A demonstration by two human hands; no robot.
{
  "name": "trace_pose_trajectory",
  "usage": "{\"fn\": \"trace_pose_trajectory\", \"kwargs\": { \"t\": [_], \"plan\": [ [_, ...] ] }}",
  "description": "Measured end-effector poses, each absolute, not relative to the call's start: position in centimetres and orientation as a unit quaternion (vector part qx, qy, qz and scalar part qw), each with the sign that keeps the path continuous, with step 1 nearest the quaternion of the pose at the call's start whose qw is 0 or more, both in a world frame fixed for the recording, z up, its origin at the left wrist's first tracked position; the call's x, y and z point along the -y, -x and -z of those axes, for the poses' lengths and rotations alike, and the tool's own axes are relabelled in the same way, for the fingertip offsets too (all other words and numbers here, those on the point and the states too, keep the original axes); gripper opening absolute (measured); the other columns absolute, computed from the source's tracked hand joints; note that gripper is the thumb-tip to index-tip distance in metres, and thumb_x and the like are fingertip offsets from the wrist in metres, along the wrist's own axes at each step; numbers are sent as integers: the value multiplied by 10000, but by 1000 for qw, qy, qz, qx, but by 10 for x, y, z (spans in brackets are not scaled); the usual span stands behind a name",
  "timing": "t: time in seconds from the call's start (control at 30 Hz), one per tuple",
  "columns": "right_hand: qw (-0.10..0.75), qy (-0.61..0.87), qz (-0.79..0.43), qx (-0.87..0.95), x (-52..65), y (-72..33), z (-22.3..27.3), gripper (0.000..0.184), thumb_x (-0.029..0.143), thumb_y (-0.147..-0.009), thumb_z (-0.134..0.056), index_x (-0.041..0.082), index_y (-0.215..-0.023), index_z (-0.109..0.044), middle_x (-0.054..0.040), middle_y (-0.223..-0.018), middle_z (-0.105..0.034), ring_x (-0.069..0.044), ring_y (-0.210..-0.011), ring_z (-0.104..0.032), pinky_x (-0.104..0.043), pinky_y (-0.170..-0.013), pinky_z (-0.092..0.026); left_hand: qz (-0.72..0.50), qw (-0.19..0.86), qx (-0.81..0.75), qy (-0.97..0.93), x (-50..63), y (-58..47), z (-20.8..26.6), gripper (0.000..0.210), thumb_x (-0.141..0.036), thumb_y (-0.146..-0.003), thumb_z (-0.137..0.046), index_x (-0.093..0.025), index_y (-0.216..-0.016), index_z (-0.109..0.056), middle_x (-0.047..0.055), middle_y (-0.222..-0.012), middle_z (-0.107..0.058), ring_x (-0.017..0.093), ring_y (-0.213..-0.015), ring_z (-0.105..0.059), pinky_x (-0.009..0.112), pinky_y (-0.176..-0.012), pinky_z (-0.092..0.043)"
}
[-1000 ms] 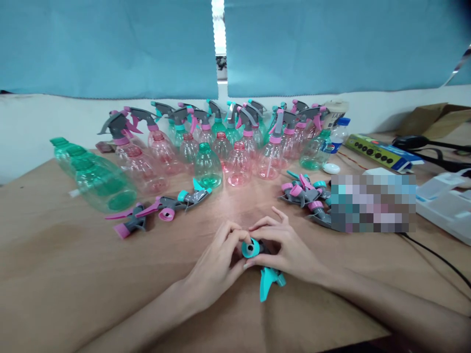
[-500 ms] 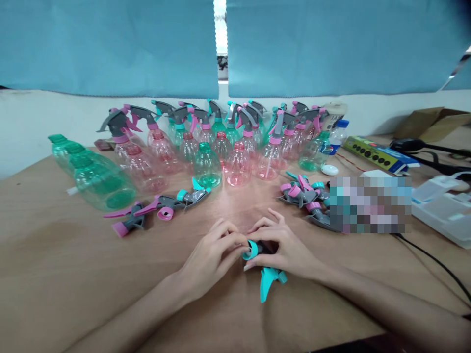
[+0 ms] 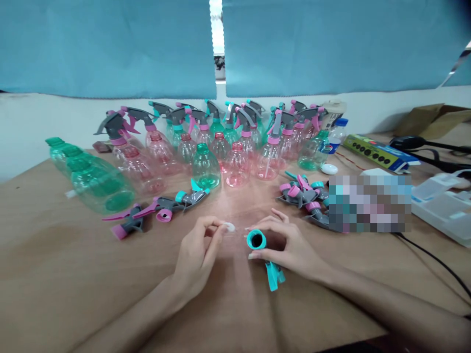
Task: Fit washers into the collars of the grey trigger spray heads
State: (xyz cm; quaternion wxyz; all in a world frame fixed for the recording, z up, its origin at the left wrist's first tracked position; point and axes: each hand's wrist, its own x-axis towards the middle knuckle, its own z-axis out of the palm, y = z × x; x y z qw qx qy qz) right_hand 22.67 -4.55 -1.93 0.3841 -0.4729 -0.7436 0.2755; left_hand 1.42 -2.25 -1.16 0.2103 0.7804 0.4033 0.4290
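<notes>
Between thumb and fingers, my left hand (image 3: 200, 250) pinches a small white disc-like piece (image 3: 229, 226). My right hand (image 3: 289, 245) is closed around a grey and turquoise spray trigger head (image 3: 256, 239), whose round collar faces up towards me and shows a dark opening. Its turquoise lever (image 3: 272, 276) points down below my fingers. A gap separates the white piece from the collar. Left of my hands lie several loose trigger heads (image 3: 165, 203), grey with pink or turquoise parts. More trigger heads (image 3: 300, 193) are piled beyond my right hand.
Several open pink bottles (image 3: 237, 166) and green bottles (image 3: 206, 166) stand ahead. Behind them are bottles fitted with spray heads (image 3: 274, 142). To the right are a Pepsi bottle (image 3: 336, 135), a long box (image 3: 379, 153), a clear plastic case (image 3: 447, 203) and a black cable (image 3: 437, 264).
My left hand has drawn away from the collar to the left and up, with the white piece now visible in its fingers. The trigger head has tilted so its opening shows.
</notes>
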Motion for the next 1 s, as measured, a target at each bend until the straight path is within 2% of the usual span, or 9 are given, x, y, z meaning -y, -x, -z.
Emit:
{"fn": "trace_pose_trajectory", "kwargs": {
  "t": [0.07, 0.13, 0.23, 0.3, 0.4, 0.5, 0.7, 0.87, 1.0],
  "plan": [
    [393, 471, -273, 741, 47, -225, 19, 312, 445, -710, -738, 276, -948, -629, 40, -918, -722, -190, -927, -657, -515, -1104, -175, -424, 232, -415, -771, 24, -18, 13, 134, -232, -919, -504, -204, -1049, -518, 4, -863, -638, 120, -702, -621, 220, -601, -511],
    [399, 473, -267, 739, 47, -223, 20, 317, 440, -713, -735, 272, -954, -613, 36, -937, -720, -191, -936, -658, -513, -1107, -183, -418, 222, -394, -788, 27, -21, 11, 187, -219, -916, -508, -216, -1097, -554, 7, -872, -649, 121, -724, -626, 220, -620, -516],
    [406, 473, -259, 738, 48, -222, 21, 317, 434, -719, -729, 267, -956, -602, 31, -936, -716, -195, -936, -660, -513, -1105, -200, -406, 205, -339, -823, 31, -23, 6, 220, -172, -928, -458, -232, -996, -658, 22, -897, -652, 124, -771, -633, 219, -654, -522],
    [405, 469, -258, 742, 48, -221, 21, 314, 437, -718, -730, 263, -945, -601, 34, -915, -712, -192, -918, -663, -514, -1108, -195, -402, 224, -335, -822, 32, -23, 6, 225, -167, -920, -478, -233, -951, -690, 28, -905, -661, 129, -779, -641, 200, -615, -526],
    [402, 459, -257, 749, 50, -219, 21, 307, 439, -710, -737, 257, -912, -594, 40, -882, -705, -185, -885, -664, -515, -1109, -178, -407, 269, -352, -799, 32, -22, 10, 172, -182, -875, -587, -244, -995, -694, 21, -933, -688, 139, -799, -653, 208, -634, -542],
    [403, 451, -257, 754, 50, -218, 21, 317, 426, -702, -751, 257, -911, -583, 45, -875, -701, -178, -881, -657, -507, -1105, -171, -417, 291, -350, -787, 32, -21, 14, 224, -159, -846, -633, -268, -1033, -689, 5, -939, -700, 136, -791, -657, 231, -699, -542],
    [389, 447, -255, 764, 50, -218, 21, 361, 443, -683, -763, 262, -945, -595, 36, -906, -706, -189, -915, -648, -511, -1106, -140, -430, 253, -292, -816, 35, -21, 9, 242, -99, -897, -525, -254, -994, -683, -4, -836, -676, 118, -741, -629, 214, -640, -513],
    [390, 433, -261, 769, 51, -217, 20, 354, 437, -680, -768, 262, -938, -600, 50, -914, -706, -177, -913, -651, -497, -1121, -99, -431, 185, -303, -830, 35, -20, 5, 226, -92, -909, -471, -227, -920, -652, 40, -1001, -628, 143, -861, -607, 264, -732, -509],
    [396, 429, -259, 770, 53, -216, 19, 355, 423, -661, -788, 249, -906, -598, 75, -849, -696, -146, -853, -660, -469, -1124, -102, -423, 206, -290, -833, 35, -20, 4, 195, -81, -917, -439, -206, -952, -584, -2, -802, -640, 118, -735, -605, 226, -671, -498]
  ]
}}
